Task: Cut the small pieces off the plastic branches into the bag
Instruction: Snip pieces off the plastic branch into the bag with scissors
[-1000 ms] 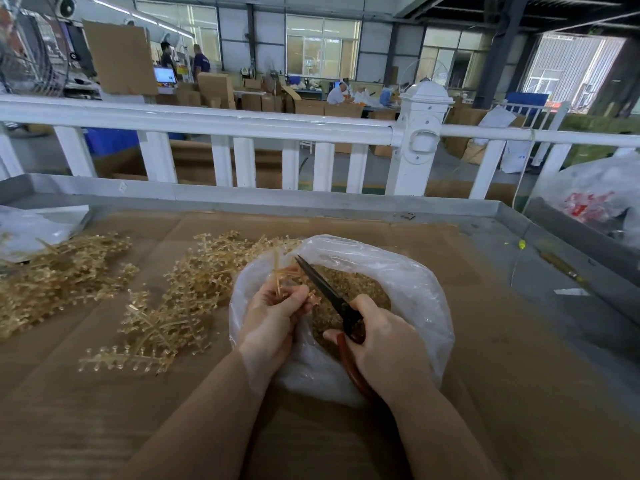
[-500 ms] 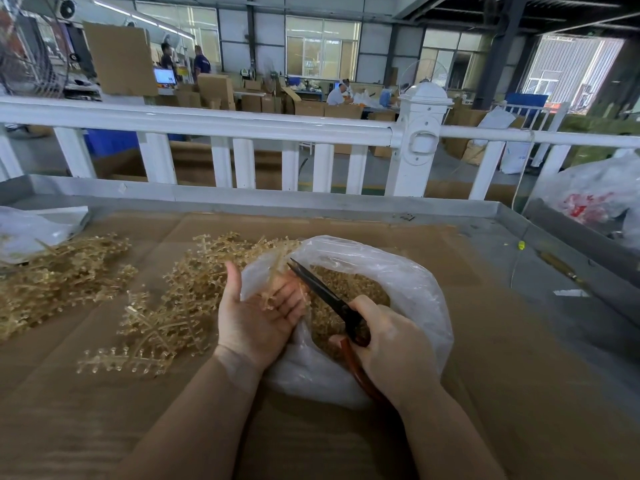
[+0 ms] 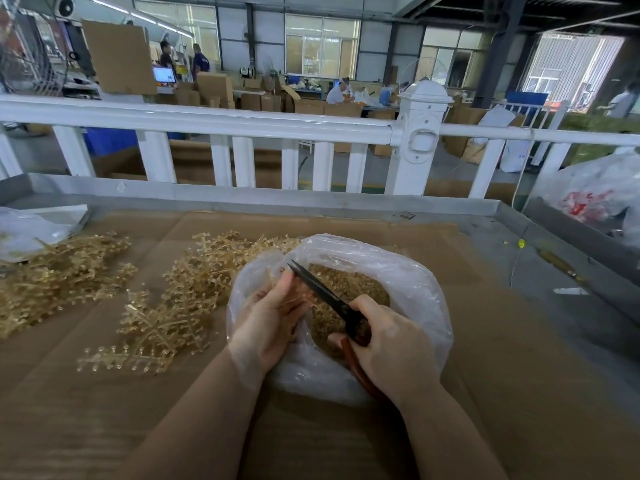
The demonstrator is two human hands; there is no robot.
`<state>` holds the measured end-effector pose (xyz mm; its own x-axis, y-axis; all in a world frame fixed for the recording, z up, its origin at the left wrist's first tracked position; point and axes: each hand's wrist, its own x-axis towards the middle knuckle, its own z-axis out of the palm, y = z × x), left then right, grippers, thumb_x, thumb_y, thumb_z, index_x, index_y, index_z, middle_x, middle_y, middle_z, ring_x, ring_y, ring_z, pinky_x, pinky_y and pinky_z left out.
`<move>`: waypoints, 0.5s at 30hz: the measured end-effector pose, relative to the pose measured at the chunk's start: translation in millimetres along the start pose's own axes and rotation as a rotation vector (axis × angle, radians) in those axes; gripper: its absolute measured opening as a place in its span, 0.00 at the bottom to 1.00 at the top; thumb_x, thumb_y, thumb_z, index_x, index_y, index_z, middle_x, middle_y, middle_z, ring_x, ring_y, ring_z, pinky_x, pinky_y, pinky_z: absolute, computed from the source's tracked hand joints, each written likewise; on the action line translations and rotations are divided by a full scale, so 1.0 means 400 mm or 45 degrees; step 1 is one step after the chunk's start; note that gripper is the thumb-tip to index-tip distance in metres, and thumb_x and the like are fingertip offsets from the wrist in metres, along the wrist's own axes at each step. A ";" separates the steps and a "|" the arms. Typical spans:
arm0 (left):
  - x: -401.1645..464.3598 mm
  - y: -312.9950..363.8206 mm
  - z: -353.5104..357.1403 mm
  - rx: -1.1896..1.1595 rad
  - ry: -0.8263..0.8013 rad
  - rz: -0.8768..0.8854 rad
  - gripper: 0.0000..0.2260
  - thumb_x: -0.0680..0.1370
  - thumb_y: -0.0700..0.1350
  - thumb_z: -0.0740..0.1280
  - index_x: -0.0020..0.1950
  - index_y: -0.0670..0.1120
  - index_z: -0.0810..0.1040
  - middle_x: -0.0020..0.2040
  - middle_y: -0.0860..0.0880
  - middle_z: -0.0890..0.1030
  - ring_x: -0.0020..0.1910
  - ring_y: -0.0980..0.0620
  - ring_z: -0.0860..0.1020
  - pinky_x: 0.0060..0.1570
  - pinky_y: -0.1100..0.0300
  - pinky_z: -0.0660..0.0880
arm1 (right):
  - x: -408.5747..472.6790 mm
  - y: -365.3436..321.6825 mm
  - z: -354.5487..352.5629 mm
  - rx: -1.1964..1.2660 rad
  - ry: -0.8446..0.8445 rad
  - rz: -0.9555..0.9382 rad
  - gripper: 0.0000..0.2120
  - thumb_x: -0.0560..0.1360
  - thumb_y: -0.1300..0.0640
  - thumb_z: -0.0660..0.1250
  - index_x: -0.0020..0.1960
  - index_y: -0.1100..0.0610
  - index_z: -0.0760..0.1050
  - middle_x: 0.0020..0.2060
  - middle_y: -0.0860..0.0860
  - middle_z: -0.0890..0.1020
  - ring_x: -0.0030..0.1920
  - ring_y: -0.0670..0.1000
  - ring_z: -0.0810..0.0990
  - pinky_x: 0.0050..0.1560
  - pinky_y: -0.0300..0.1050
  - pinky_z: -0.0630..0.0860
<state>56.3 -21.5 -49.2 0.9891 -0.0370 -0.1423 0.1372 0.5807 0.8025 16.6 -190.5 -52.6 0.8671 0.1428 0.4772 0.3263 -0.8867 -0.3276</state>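
Observation:
A clear plastic bag (image 3: pixel 408 282) lies open on the cardboard-covered table, with a heap of small tan cut pieces (image 3: pixel 349 285) inside. My left hand (image 3: pixel 273 317) is over the bag's left side and holds a thin tan plastic branch (image 3: pixel 298 299) in curled fingers. My right hand (image 3: pixel 391 344) grips dark scissors (image 3: pixel 322 292) with red-brown handles; the blades point up-left and lie against the branch by my left fingers. Piles of tan plastic branches (image 3: pixel 194 292) lie left of the bag.
A second branch pile (image 3: pixel 59 275) sits at the far left beside a crumpled clear bag (image 3: pixel 31 226). A white railing (image 3: pixel 242 126) borders the table's far edge. A filled plastic bag (image 3: pixel 595 195) stands at the right. People work among cartons beyond the railing.
My left hand opened with the palm up half a second ago, then closed again on the branch over the bag. The scissors stayed beside it, blades pointing up-left.

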 end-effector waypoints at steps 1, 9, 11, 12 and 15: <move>0.001 -0.003 0.002 -0.012 0.046 -0.006 0.09 0.77 0.45 0.65 0.50 0.40 0.78 0.42 0.45 0.80 0.42 0.51 0.78 0.48 0.58 0.76 | 0.000 0.000 0.000 0.032 0.013 0.021 0.19 0.70 0.39 0.69 0.56 0.47 0.75 0.44 0.43 0.82 0.44 0.45 0.79 0.44 0.36 0.75; 0.000 -0.010 0.012 -0.019 0.153 0.046 0.05 0.78 0.36 0.64 0.43 0.42 0.77 0.31 0.50 0.81 0.29 0.57 0.80 0.34 0.64 0.78 | -0.003 -0.006 0.001 0.117 0.074 0.096 0.17 0.70 0.39 0.69 0.53 0.46 0.73 0.42 0.42 0.79 0.42 0.42 0.76 0.41 0.33 0.69; -0.001 -0.010 0.015 -0.055 0.169 0.068 0.06 0.78 0.35 0.64 0.43 0.42 0.77 0.30 0.50 0.81 0.29 0.56 0.80 0.33 0.63 0.78 | -0.003 -0.005 0.002 0.116 0.063 0.091 0.17 0.71 0.39 0.68 0.54 0.46 0.73 0.43 0.42 0.79 0.43 0.41 0.74 0.41 0.32 0.67; -0.002 -0.009 0.016 -0.061 0.174 0.077 0.06 0.78 0.34 0.64 0.43 0.42 0.77 0.30 0.49 0.81 0.28 0.56 0.80 0.33 0.63 0.78 | -0.003 -0.004 0.003 0.116 0.060 0.091 0.17 0.71 0.39 0.68 0.54 0.47 0.73 0.43 0.42 0.79 0.43 0.41 0.74 0.41 0.31 0.66; -0.003 -0.009 0.020 -0.086 0.194 0.097 0.07 0.77 0.33 0.64 0.41 0.42 0.76 0.32 0.48 0.81 0.28 0.55 0.80 0.32 0.62 0.79 | -0.003 0.001 0.002 0.107 0.033 0.084 0.19 0.72 0.40 0.68 0.58 0.48 0.74 0.47 0.42 0.80 0.47 0.41 0.77 0.45 0.29 0.68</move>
<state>55.2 -30.1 -47.2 0.9763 0.1301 -0.1729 0.0530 0.6308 0.7741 16.0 -190.7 -54.0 0.8781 0.0731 0.4729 0.3004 -0.8535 -0.4258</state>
